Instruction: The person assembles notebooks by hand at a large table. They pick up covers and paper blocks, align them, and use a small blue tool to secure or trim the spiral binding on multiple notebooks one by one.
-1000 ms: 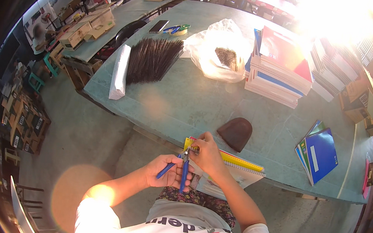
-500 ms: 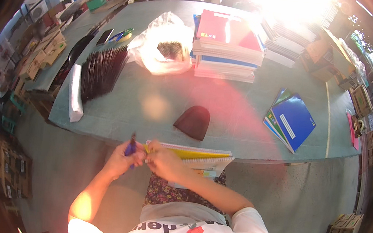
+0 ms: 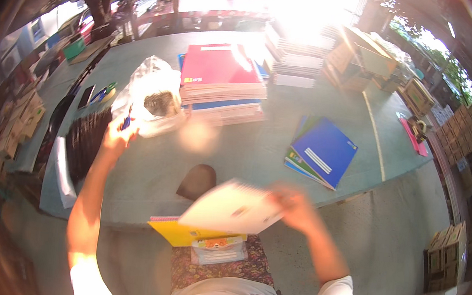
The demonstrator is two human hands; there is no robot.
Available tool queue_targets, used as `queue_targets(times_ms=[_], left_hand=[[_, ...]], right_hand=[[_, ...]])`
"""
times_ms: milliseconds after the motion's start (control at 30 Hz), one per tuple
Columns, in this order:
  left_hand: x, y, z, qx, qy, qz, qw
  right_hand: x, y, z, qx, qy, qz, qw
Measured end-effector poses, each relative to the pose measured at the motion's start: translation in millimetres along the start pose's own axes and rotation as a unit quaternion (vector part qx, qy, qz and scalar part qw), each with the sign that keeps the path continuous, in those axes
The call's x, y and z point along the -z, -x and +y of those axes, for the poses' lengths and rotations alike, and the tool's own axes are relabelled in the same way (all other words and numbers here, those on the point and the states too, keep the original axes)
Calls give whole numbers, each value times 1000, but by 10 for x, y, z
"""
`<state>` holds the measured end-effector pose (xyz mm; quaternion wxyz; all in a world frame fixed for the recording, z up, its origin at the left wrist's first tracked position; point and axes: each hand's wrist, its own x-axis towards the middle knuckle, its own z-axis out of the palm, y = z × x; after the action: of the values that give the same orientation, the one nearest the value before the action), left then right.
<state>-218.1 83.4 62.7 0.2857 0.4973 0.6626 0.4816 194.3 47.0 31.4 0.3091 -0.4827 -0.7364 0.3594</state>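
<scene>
Out toward the plastic bag, my left hand (image 3: pixel 118 138) is closed around a small blue-purple hand tool (image 3: pixel 128 119); its exact kind is hard to make out. At the table's near edge lies an opened spiral notebook with a yellow cover (image 3: pixel 168 232). My right hand (image 3: pixel 293 209), blurred, grips the right edge of its raised white leaves (image 3: pixel 230 210). Below the notebook, a small packet with an orange animal picture (image 3: pixel 218 250) rests over my flowered lap. Just beyond the leaves sits a dark brown rounded flat piece (image 3: pixel 197 182).
A white plastic bag (image 3: pixel 151 81) holds a coil-like dark bundle (image 3: pixel 161 103). Left of it lie dark binding spirals (image 3: pixel 88 140) and a white roll (image 3: pixel 63 174). A red-topped notebook stack (image 3: pixel 215 67), fanned blue notebooks (image 3: pixel 325 150) and cartons (image 3: pixel 361 60) are farther off.
My left hand has moved away from the notebook, forward and left to the bag, still with the tool. The right hand has swung right, lifting the white leaves off the yellow cover.
</scene>
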Motion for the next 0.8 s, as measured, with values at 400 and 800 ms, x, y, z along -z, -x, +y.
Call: queue_targets(times_ms=[400,800], left_hand=[[-25,906,-1427,-153,-391,52,906],[747,240,-2003,150,-451,183,861]], right_hand=[[2150,-530,1302,267,185,291,900],[1190,-414,1910,112,219,275,930]])
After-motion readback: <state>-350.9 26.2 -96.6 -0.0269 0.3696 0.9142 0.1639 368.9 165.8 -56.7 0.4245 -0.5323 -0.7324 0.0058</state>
